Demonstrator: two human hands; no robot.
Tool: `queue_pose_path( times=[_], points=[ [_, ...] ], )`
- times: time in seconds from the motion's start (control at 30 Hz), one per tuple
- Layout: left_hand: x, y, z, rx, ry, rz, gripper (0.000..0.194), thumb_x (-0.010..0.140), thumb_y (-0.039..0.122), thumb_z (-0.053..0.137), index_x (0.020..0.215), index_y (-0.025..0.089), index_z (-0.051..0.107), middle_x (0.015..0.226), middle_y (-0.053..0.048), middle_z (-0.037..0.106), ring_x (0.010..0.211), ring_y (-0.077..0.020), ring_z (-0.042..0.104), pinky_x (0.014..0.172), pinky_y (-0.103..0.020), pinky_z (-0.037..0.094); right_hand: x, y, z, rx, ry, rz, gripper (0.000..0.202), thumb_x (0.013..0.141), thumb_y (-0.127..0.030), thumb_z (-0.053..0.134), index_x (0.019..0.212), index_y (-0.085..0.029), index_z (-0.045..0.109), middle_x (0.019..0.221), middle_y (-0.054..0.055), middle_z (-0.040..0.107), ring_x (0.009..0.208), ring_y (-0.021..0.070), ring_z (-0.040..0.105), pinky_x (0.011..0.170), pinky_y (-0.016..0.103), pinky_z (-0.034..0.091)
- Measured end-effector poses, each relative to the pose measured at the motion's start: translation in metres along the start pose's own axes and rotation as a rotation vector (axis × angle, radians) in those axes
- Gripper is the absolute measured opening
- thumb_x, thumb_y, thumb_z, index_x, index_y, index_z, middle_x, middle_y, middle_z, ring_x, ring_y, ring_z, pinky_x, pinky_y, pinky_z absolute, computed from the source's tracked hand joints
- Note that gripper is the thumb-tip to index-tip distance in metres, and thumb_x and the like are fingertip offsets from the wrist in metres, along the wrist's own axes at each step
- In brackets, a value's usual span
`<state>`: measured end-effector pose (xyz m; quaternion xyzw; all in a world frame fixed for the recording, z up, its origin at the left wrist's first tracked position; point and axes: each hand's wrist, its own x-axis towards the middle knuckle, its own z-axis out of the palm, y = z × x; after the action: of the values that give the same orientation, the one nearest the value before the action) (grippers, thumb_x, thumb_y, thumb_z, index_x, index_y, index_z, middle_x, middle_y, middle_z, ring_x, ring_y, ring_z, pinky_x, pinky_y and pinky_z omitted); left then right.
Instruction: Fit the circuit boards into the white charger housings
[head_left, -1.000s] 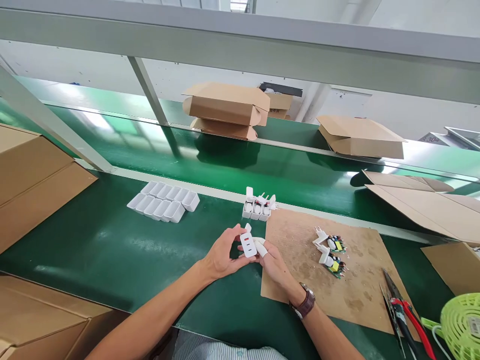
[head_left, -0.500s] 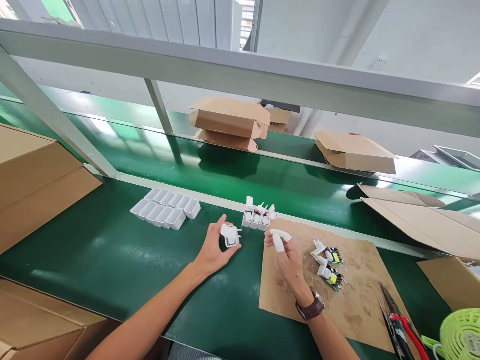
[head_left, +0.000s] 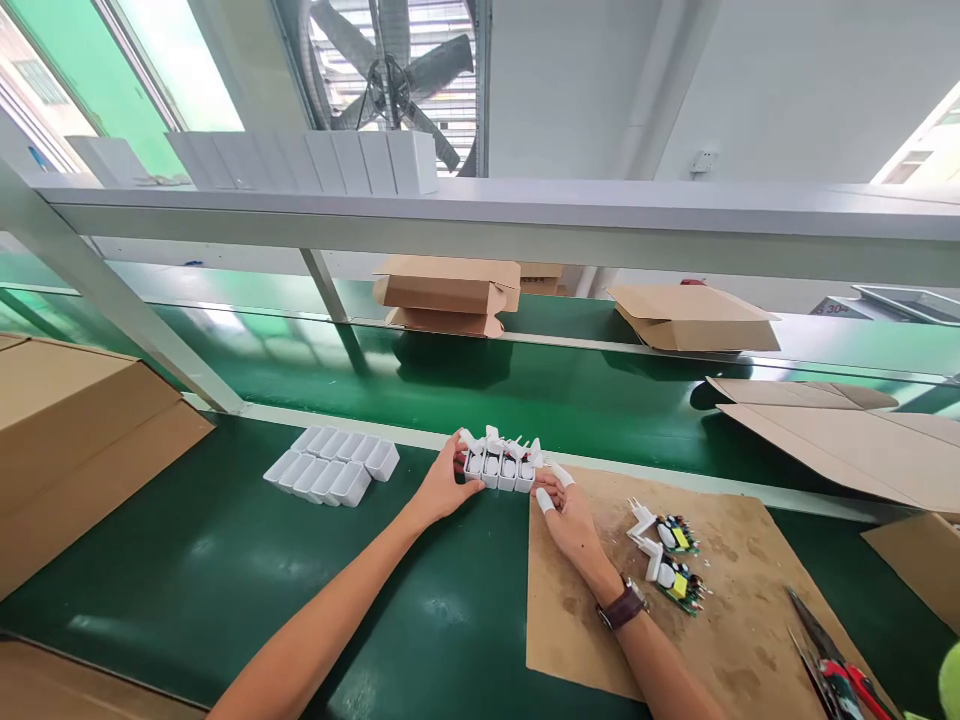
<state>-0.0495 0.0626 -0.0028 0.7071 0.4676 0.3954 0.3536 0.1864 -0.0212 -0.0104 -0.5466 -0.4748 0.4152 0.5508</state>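
My left hand [head_left: 444, 486] pinches the leftmost white plastic charger case, which stands at the end of a short row of charger cases [head_left: 500, 472]. Each case in that row has parts inside and a white plug piece with prongs sticking out above. At the row's right end is my right hand [head_left: 568, 518], its thumb and forefinger in white finger cots and spread apart; whether it touches the last case is hard to tell. To its right, two green circuit boards [head_left: 677, 582] with white plug pieces lie on a cardboard sheet [head_left: 592, 640].
White cases without visible parts [head_left: 330, 468] stand in rows on the green table at left. Red-handled pliers [head_left: 832, 655] and tweezers lie at lower right. Cardboard boxes [head_left: 75, 430] flank the left side. A metal rail [head_left: 525, 225] crosses above the belt.
My left hand has carried its case to the left end of the row and set it against the others. My right hand has come to the row's right end. The view has tilted up.
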Motion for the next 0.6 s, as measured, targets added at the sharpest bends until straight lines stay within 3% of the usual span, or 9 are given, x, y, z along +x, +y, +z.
queue_pose_path(
  times=[0.1,0.17,0.23,0.33,0.43,0.5,0.6],
  points=[
    [-0.010,-0.002,-0.005,0.022,-0.031,0.103,0.090,0.074,0.021,0.084,0.153,0.024,0.039,0.128,-0.013,0.067,0.093,-0.0206,0.071,0.082,-0.040,0.063,0.000,0.003,0.000,-0.016,0.013,-0.003,0.039,0.081,-0.033,0.068,0.118,-0.024,0.063,0.114,0.009,0.075,0.104,0.0280,0.072,0.100,0.051,0.055],
    [-0.017,0.000,-0.020,0.142,-0.008,0.157,0.084,0.080,0.025,0.079,0.154,0.026,0.039,0.133,-0.013,0.064,0.106,-0.0235,0.070,0.090,-0.043,0.062,0.000,0.007,0.000,-0.029,0.022,-0.011,0.040,0.080,-0.033,0.067,0.119,-0.024,0.063,0.112,0.009,0.075,0.103,0.0284,0.072,0.100,0.052,0.056],
    [-0.023,0.004,-0.044,0.342,0.102,0.227,0.070,0.085,0.028,0.074,0.150,0.027,0.046,0.136,-0.012,0.063,0.121,-0.0281,0.064,0.102,-0.050,0.056,0.000,0.010,0.000,-0.029,0.020,-0.014,0.043,0.080,-0.032,0.067,0.122,-0.024,0.061,0.111,0.009,0.075,0.102,0.0286,0.072,0.100,0.052,0.056],
    [-0.030,0.009,-0.087,0.675,0.334,0.296,0.039,0.090,0.031,0.070,0.127,0.023,0.066,0.134,-0.016,0.064,0.132,-0.0381,0.053,0.109,-0.063,0.045,-0.001,0.014,0.000,-0.032,0.018,-0.016,0.044,0.081,-0.032,0.067,0.124,-0.024,0.061,0.108,0.008,0.075,0.099,0.0282,0.071,0.098,0.052,0.056],
    [-0.038,0.008,-0.118,0.911,0.398,0.230,0.013,0.091,0.030,0.068,0.097,0.020,0.074,0.135,-0.020,0.063,0.137,-0.0464,0.045,0.105,-0.070,0.041,-0.002,0.012,0.000,-0.046,0.035,-0.030,0.043,0.081,-0.031,0.066,0.123,-0.024,0.061,0.104,0.007,0.074,0.093,0.0268,0.071,0.094,0.049,0.058],
    [-0.043,0.006,-0.125,0.948,0.370,0.211,0.016,0.092,0.027,0.064,0.081,0.019,0.073,0.132,-0.020,0.064,0.138,-0.0476,0.044,0.103,-0.070,0.041,-0.002,0.009,0.003,-0.076,0.042,-0.039,0.043,0.083,-0.030,0.063,0.125,-0.023,0.060,0.102,0.007,0.073,0.091,0.0252,0.070,0.092,0.047,0.058],
    [-0.046,0.008,-0.111,0.807,0.297,0.334,0.023,0.093,0.030,0.062,0.073,0.021,0.069,0.125,-0.016,0.068,0.128,-0.0412,0.055,0.102,-0.063,0.046,-0.002,0.003,0.007,-0.153,0.037,-0.038,0.041,0.086,-0.024,0.056,0.126,-0.022,0.059,0.105,0.008,0.072,0.092,0.0228,0.070,0.091,0.043,0.059]
  ],
)
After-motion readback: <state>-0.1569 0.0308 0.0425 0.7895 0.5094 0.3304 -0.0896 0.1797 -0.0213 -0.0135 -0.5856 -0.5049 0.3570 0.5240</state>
